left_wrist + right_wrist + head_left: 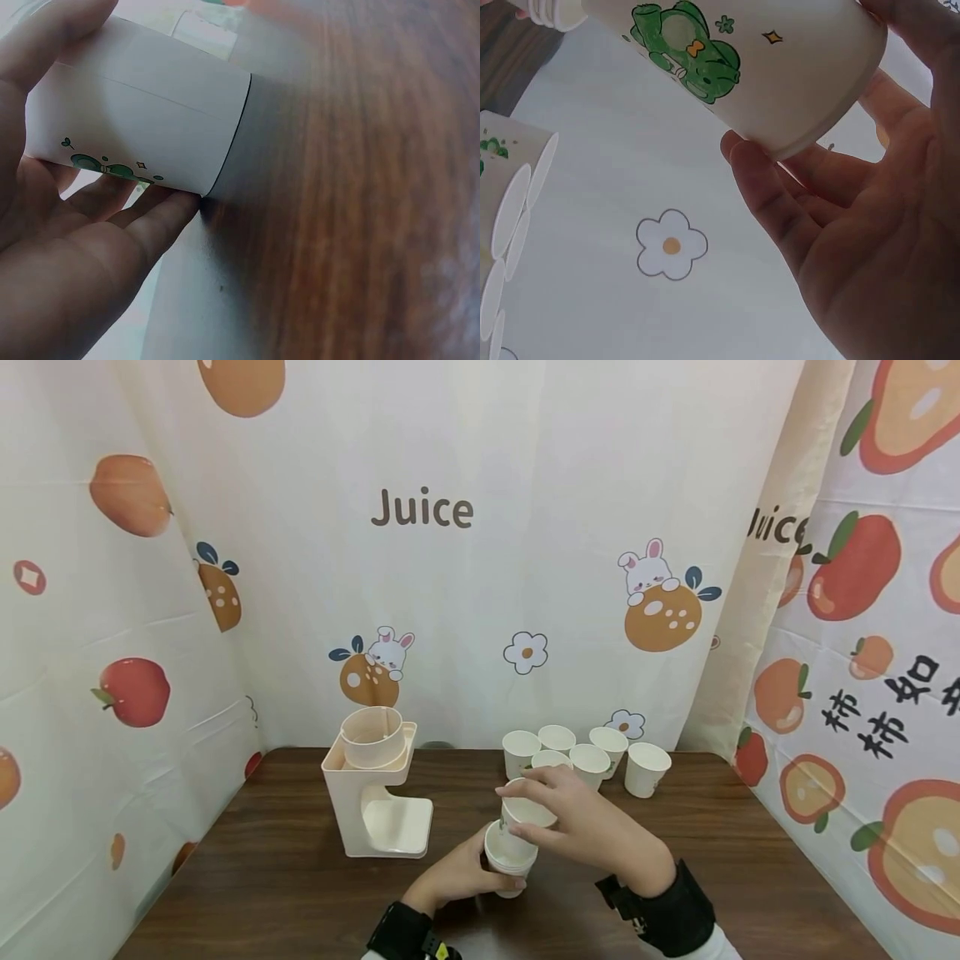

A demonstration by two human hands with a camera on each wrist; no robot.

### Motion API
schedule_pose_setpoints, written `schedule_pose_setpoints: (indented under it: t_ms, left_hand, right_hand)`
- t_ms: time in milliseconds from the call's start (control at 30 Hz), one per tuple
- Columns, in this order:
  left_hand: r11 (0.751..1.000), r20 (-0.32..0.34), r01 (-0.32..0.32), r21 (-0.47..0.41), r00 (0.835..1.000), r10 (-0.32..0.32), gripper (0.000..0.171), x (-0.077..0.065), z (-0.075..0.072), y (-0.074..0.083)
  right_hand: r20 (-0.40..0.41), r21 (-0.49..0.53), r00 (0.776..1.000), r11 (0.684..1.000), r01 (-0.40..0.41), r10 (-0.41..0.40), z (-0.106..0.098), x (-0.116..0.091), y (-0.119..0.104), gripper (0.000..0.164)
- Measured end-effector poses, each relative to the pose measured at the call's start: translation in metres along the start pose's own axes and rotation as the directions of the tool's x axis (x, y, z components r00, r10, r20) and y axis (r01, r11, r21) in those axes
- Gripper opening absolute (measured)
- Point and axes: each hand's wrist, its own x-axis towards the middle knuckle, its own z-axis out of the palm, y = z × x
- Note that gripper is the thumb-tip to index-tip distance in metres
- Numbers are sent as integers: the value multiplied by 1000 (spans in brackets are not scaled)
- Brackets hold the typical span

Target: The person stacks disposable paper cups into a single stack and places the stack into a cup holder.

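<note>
My left hand (pixel 467 870) grips a short stack of white paper cups (pixel 510 853) low on the dark table, thumb and fingers curled round its side. In the left wrist view the outer cup (pixel 142 105) shows a green print. My right hand (pixel 581 818) pinches a single paper cup (pixel 525 810) near its rim, just above the mouth of the stack. A green cartoon figure is printed on this cup (pixel 780 60) in the right wrist view. In that view the stacked rims (pixel 551 11) appear at the upper left.
Several white paper cups (pixel 647 768) stand upright in a group at the back of the table (pixel 262 877), behind my right hand. A cream-coloured holder (pixel 352 810) with a round container (pixel 372 739) on top stands to the left. Fruit-print curtains (pixel 465 585) enclose the table.
</note>
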Motion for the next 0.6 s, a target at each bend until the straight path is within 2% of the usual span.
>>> schedule_pose_setpoints:
  t_ms: [300, 600]
  left_hand:
    - [1000, 23, -5, -31, 1000, 6, 70, 1, 0, -1]
    - [999, 35, -21, -39, 999, 23, 66, 2, 0, -4]
  right_hand:
    - [106, 46, 993, 997, -62, 57, 8, 3, -4, 37]
    - [140, 49, 987, 995, -92, 84, 15, 2, -3, 37]
